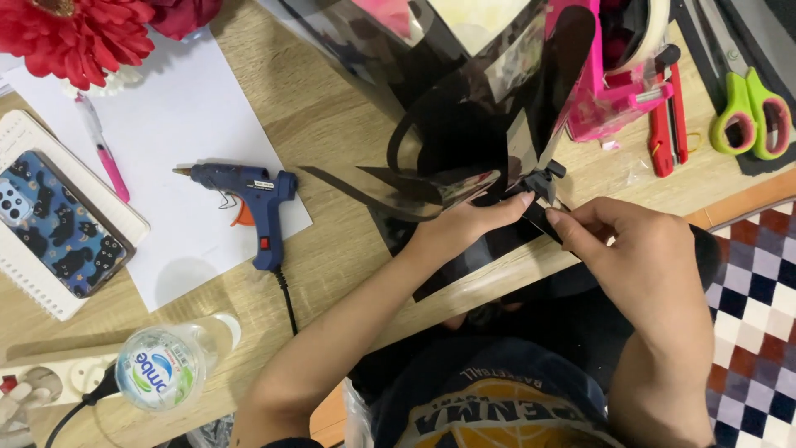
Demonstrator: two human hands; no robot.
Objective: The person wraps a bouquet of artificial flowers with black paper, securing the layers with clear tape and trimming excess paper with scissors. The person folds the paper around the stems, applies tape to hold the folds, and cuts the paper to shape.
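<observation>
Two hands (547, 228) pinch one black clip (543, 181) on one glossy wrap (464, 124).

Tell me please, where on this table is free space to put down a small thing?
Bare wood lies between the blue glue gun and the black glossy sheet, and in front of the white paper near the plastic bottle. It is crowded at right: the pink tape dispenser, red cutter, green scissors and both hands.

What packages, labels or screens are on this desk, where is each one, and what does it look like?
Plastic bottle: bottom left, clear, round white cap label with blue and green print.
Phone: far left on a spiral notebook, face down, blue case with black cats; no screen showing.
Glue gun: on white paper, blue, small pale label.
</observation>
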